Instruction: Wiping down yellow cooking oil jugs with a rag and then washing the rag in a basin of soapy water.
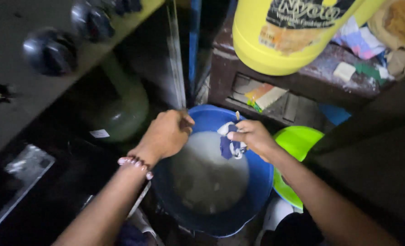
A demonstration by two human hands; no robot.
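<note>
Head view. Nearest the lens: both forearms, reaching down over a blue basin (pixel 257 191) of cloudy grey water (pixel 211 173). Left hand (pixel 166 134), beaded bracelet (pixel 135 164) at the wrist, is clenched above the basin's far rim; what it grips I cannot tell. Right hand (pixel 252 135) pinches a wet blue-and-white cloth (pixel 231 146), hanging just above the water, likely so drips fall back in. A green basin (pixel 298 141) sits beside the blue one, a yellow jug (pixel 284 36) on the shelf (pixel 330 73) above.
</note>
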